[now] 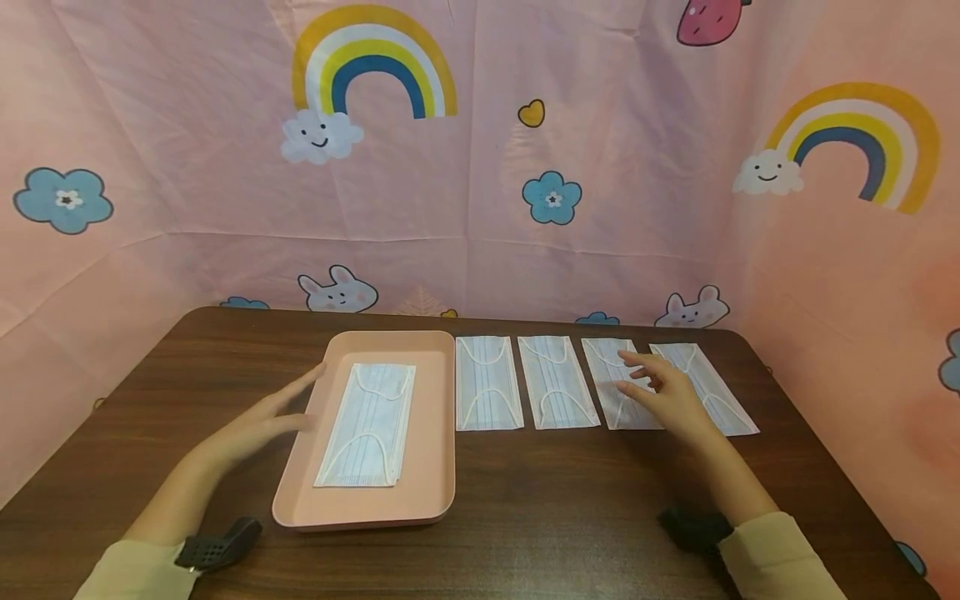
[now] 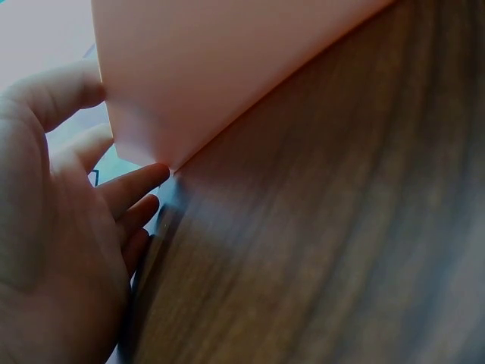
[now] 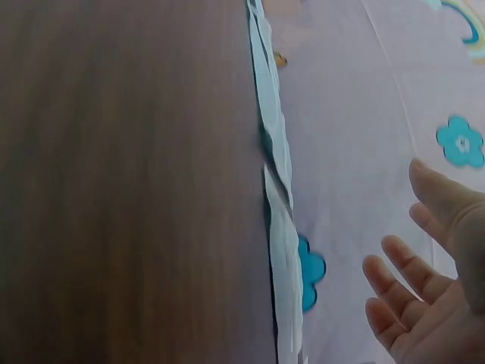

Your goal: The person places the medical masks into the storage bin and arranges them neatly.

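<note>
Spread hands (image 1: 255, 425) (image 1: 663, 392) hover over dark wood table (image 1: 570, 492) (pink cartoon backdrop (image 1: 480, 208) behind).

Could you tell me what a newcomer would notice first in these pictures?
Probably the pink tray on the dark wooden table, with one face mask inside and four more masks lined up to its right. The left hand touches the tray's left edge; the right hand hovers over the row.

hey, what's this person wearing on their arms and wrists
Both arms have pale cream-yellow long sleeves that end at the wrists. A dark device is strapped at each wrist: the left one is dark grey with a perforated face and a wedge-shaped body, the right one is black. The left hand and right hand are bare, with no gloves or rings visible.
</note>
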`<action>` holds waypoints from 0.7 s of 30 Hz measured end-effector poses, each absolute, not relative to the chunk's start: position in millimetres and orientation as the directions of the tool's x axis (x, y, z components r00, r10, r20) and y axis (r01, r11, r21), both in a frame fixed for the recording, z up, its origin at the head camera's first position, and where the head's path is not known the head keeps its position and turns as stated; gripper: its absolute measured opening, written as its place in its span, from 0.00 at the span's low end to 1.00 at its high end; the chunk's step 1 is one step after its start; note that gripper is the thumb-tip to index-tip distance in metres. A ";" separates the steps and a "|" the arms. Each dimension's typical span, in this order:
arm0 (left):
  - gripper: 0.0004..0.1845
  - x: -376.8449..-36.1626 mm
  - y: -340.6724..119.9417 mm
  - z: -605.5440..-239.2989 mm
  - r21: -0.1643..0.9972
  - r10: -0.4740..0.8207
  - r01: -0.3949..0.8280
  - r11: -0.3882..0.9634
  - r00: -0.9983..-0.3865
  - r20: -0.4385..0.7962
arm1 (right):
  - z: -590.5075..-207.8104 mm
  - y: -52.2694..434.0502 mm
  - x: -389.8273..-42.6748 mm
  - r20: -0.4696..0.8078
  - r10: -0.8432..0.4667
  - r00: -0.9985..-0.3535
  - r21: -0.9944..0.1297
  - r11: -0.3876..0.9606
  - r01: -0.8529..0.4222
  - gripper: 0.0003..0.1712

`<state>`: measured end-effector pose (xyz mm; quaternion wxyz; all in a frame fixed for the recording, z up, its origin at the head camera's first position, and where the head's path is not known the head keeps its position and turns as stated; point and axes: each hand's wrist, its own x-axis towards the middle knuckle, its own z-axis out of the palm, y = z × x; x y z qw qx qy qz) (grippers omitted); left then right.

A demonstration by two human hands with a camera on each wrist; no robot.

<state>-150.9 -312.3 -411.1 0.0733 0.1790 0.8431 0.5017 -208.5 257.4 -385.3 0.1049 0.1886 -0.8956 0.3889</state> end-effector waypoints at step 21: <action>0.40 -151.1 -312.2 -411.3 0.865 0.366 0.224 0.449 -0.929 0.050 | -386.1 344.9 -212.7 0.299 -0.133 -0.945 -0.628 0.718 -0.300 0.29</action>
